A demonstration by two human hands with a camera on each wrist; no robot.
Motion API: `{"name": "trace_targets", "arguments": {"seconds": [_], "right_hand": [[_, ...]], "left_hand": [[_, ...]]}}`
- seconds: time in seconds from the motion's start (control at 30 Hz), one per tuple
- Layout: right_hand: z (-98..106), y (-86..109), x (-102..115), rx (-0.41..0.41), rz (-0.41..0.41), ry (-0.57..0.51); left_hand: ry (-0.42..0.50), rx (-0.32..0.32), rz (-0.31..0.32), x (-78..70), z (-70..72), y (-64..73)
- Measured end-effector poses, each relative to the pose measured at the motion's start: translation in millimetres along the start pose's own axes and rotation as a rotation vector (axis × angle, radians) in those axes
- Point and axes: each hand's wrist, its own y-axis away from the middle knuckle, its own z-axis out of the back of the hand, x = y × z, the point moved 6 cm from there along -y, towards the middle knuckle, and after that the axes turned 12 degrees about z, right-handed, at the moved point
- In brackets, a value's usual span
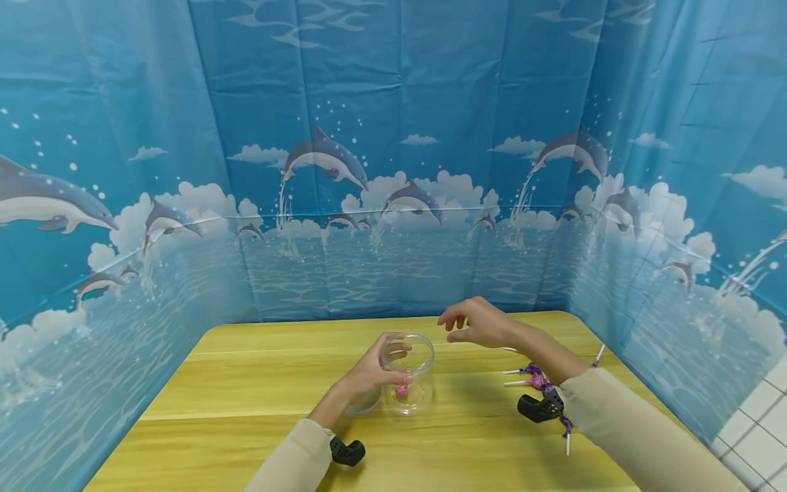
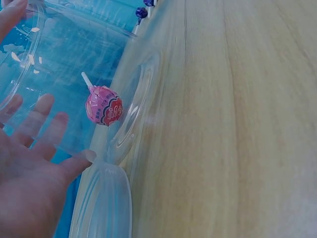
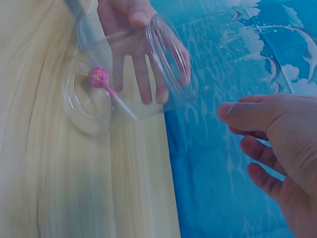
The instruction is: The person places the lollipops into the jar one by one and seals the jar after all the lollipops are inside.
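Note:
My left hand (image 1: 374, 365) wraps round the side of a clear plastic jar (image 1: 424, 383), which stands upright on the table with its mouth uncovered. Inside, near the bottom, lies one pink-wrapped lollipop (image 2: 105, 105) with its white stick pointing up; the right wrist view also has this lollipop (image 3: 100, 78). My right hand (image 1: 482, 322) hovers to the right of the jar's rim, fingers loosely bent and nothing held. A translucent round lid (image 2: 106, 203) lies on the table beside the jar, partly behind my left hand in the head view.
Several lollipops (image 1: 537, 380) in purple and pink wrappers lie on the right of the yellow wood-grain table (image 1: 246, 383), partly hidden by my right forearm. A blue dolphin-print curtain (image 1: 393, 273) hangs along the back and sides. White tiles (image 1: 753, 424) show at lower right.

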Motion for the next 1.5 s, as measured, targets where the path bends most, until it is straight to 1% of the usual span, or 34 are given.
{"name": "trace_targets", "arguments": {"seconds": [0.27,0.6,0.8,1.0,1.2,1.37,1.5], "right_hand": [[12,26.5,-7,-0.023,-0.046,0.004],[23,60.1,-15,-0.049,-0.103,0.005],[27,84.7,-19,-0.054,-0.142,-0.016],[28,108.7,-24,-0.059,-0.207,-0.057],[24,132.2,-26,-0.073,-0.194,-0.049],[21,152.9,-22,-0.087,-0.181,-0.068],[17,167.2,-19,-0.085,-0.195,-0.066]], "left_hand": [[-0.024,-0.004,-0.007,2.5,2.1,0.5],[-0.017,-0.001,-0.002,5.1,3.9,2.5],[-0.029,0.000,-0.003,5.3,4.1,3.1],[-0.039,-0.001,-0.012,3.7,5.7,3.1],[-0.035,0.003,-0.003,4.6,5.9,3.2],[-0.034,0.014,-0.006,4.5,3.1,1.4],[-0.030,0.011,-0.008,4.9,2.6,-0.2]]}}
